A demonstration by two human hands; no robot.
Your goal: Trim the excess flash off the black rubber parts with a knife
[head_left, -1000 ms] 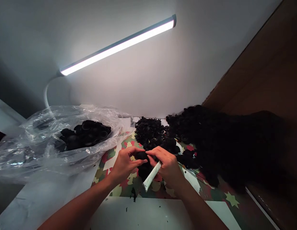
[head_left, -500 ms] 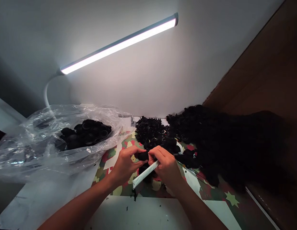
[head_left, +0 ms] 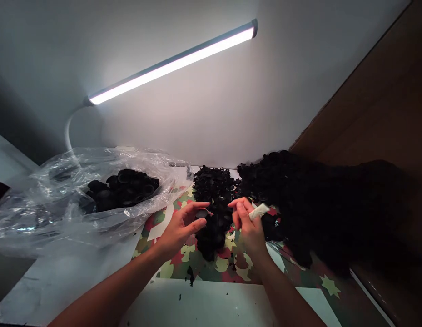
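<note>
My left hand (head_left: 179,228) pinches a small black round part (head_left: 201,213) between thumb and fingers above the patterned table cover (head_left: 231,265). My right hand (head_left: 247,225) grips a white stick-like tool (head_left: 259,211), its end pointing right and away. The hands are a little apart. Between and below them lies a small heap of black parts (head_left: 211,236). A pile of black scraps (head_left: 214,184) sits just beyond the hands.
A clear plastic bag (head_left: 61,204) holding black round parts (head_left: 124,190) lies at the left. A large dark heap (head_left: 316,204) fills the right side beside a brown board (head_left: 377,104). A lit bar lamp (head_left: 173,63) hangs overhead. A white sheet (head_left: 204,304) lies at the front.
My hands have parted. The right hand swung the white tool up and to the right, away from the black part, which stays in the left hand.
</note>
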